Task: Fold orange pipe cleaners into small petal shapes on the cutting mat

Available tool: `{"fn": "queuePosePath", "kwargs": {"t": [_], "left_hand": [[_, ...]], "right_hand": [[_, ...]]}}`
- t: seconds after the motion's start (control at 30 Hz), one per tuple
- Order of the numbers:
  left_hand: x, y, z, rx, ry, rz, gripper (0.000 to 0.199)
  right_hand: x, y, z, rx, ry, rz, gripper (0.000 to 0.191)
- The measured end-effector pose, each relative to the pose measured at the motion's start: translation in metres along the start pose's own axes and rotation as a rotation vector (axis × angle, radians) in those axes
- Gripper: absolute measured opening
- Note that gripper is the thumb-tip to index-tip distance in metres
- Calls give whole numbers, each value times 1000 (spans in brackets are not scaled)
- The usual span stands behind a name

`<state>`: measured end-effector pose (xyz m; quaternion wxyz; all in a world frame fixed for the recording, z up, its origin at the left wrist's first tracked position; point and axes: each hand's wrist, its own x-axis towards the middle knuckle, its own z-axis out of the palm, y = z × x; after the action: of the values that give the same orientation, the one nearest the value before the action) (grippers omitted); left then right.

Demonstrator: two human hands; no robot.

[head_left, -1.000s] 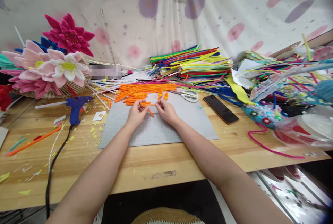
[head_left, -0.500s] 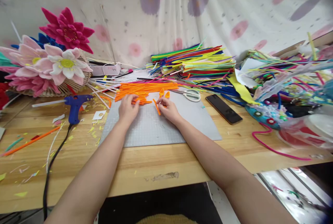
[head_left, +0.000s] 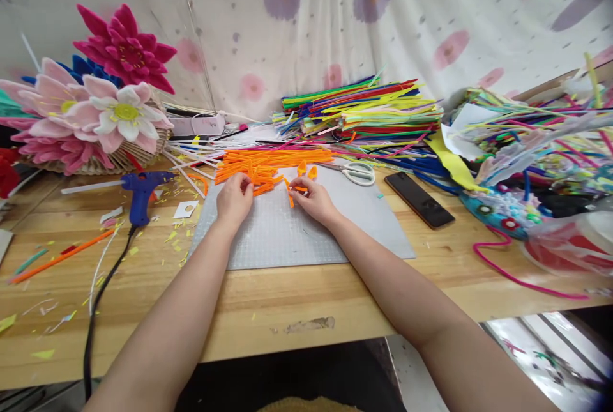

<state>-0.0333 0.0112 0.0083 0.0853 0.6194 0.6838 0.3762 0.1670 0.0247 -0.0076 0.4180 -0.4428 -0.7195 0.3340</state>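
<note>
Short lengths of orange pipe cleaner (head_left: 261, 172) lie in a pile at the back of the grey cutting mat (head_left: 287, 239). At the pile's near edge, my left hand (head_left: 234, 200) is closed in a pinch, with an orange strand rising at its fingertips. My right hand (head_left: 313, 200) pinches a short, bent orange pipe cleaner (head_left: 289, 193) over the mat. Just behind that hand, two small orange looped pieces (head_left: 307, 170) lie side by side. The scissors (head_left: 357, 174) rest at the mat's back right, partly open, handles to the right.
A blue glue gun (head_left: 140, 198) with a black cord lies left of the mat, among yellow scraps. A phone (head_left: 419, 200) lies to the right. Bundles of coloured pipe cleaners (head_left: 364, 108) stand behind. Fuzzy flowers (head_left: 125, 115) fill the back left; a red-and-white tub (head_left: 569, 243) sits far right.
My left fingers have drawn together at the pile, and an orange strand now sticks up by them. My right hand keeps its pinch, almost unmoved. The whole view has shifted slightly.
</note>
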Motion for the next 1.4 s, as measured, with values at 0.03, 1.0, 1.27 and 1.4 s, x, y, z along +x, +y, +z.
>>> {"fn": "queuePosePath", "kwargs": {"t": [0.03,1.0,1.27,1.4], "left_hand": [[0,0,1,-62,15,-13,7],[-12,28,9,-952,-311,-331,48],[-14,32,6,-1135,-447,-379,35],[-16,32,9,-1110,-491,-354,35]], "right_hand": [[0,-1,0,-3,-8,-7,14],[-2,-16,6,313,65,38,28],[6,-7,5,638,110,277,32],[6,-10,5,735,116,318,37]]}}
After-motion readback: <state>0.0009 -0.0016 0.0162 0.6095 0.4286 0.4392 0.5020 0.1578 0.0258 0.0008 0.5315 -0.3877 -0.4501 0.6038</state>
